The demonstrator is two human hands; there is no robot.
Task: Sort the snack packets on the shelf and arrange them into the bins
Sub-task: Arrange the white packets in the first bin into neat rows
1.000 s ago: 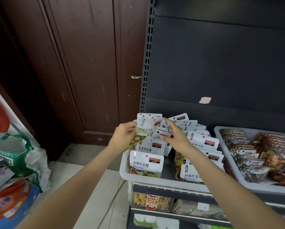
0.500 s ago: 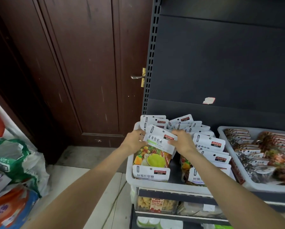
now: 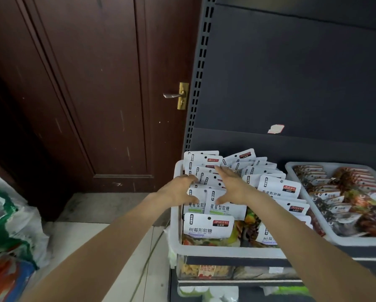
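Left grip: the left hand reaches into the left row of packets, fingers spread and fairly straight, tips touching the white packet tops; nothing clamped.
Right grip: the right hand lies over the same row, fingers apart and extended, thumb splayed low over a packet face; nothing clamped.
Packets: white-topped gummy snack packets with fruit pictures stand upright in two rows.
Bin: the pale grey plastic bin holds them on the dark grey metal shelf.
Neighbour bin: a second grey plastic bin just beside, filled with brown-red snack packets.
Left side: dark brown wooden door with brass handle.
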